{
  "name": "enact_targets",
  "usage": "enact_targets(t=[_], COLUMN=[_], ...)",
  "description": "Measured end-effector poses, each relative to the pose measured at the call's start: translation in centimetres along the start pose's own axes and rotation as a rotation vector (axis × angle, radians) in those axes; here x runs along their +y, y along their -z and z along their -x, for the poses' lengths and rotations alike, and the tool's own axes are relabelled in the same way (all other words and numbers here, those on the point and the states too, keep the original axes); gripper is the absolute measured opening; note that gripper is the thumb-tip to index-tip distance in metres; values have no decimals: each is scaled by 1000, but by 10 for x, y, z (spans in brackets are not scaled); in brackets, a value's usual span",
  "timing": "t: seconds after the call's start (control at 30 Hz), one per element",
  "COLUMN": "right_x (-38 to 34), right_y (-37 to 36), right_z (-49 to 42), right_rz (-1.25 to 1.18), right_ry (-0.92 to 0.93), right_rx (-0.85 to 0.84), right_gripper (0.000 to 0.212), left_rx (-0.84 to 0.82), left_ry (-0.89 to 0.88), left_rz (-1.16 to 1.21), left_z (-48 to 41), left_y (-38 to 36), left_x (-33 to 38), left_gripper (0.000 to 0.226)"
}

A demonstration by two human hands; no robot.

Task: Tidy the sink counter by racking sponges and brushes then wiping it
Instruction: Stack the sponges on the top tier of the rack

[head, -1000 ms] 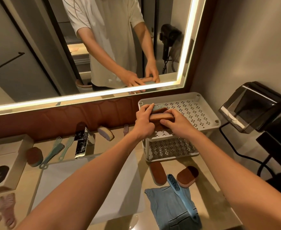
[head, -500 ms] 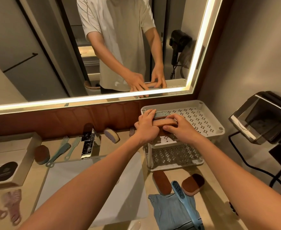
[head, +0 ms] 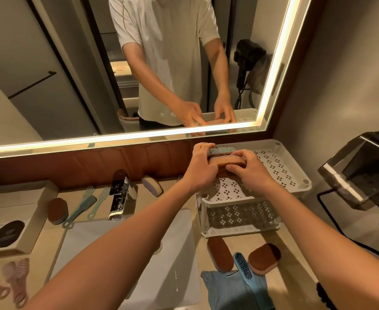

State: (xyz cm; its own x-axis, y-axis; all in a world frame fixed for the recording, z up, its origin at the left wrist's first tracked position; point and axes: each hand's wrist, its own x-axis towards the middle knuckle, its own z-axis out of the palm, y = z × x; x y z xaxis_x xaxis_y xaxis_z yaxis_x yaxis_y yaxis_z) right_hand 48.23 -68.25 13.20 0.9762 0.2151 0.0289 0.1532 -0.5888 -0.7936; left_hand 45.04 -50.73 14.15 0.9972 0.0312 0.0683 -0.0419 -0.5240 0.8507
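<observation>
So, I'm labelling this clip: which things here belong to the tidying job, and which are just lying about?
Job: stacked sponges held by left hand and right hand, white rack, blue brush, loose brown sponges, green brushes, blue cloth.
Lying about: faucet, cardboard box, black dispenser.

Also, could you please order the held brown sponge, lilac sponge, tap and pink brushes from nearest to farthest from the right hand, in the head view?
1. Held brown sponge: gripped by the right hand.
2. Lilac sponge: left, at the back.
3. Tap: further left.
4. Pink brushes: far left, front edge.
</observation>
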Motion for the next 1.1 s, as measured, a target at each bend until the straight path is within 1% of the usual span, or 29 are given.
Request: enact_targets(t=[0.17, 0.27, 0.33, 0.43, 0.5, 0.57, 0.7, 0.9, 1.1], right_x=[1, 1, 3, 4, 3, 1, -1, -3, -3], right_y=[4, 2, 0, -3, -6, -9, -12, -19, -22], right_z=[-11, -16, -19, -20, -21, -22, -23, -22, -20], right_rz=[-20, -23, -28, -35, -46, -51, -61, -100, -180], right_ry=[-11, -13, -15, -9, 0, 6, 0, -32, -56], right_rx=[1, -8, -3, 6, 17, 23, 23, 22, -3], right_gripper=[39, 39, 39, 39, 39, 38, 41, 46, 52], left_rx=[63, 94, 134, 198, 199, 197, 192, 205, 230], left_ry=[22, 16, -6, -4, 33, 53, 32, 17, 2], left_rz=[-10, -6, -41, -144, -152, -151, -216, -248, -333], left_z=[-14, -16, -13, -5, 1, 4, 4, 6, 6], left_y=[-4, -7, -11, -21, -29, -32, -32, -32, -33], left_x=[-6, -11, -15, -22, -25, -28, -30, -31, -30], left_gripper=[35, 32, 36, 50, 62, 69, 72, 74, 73])
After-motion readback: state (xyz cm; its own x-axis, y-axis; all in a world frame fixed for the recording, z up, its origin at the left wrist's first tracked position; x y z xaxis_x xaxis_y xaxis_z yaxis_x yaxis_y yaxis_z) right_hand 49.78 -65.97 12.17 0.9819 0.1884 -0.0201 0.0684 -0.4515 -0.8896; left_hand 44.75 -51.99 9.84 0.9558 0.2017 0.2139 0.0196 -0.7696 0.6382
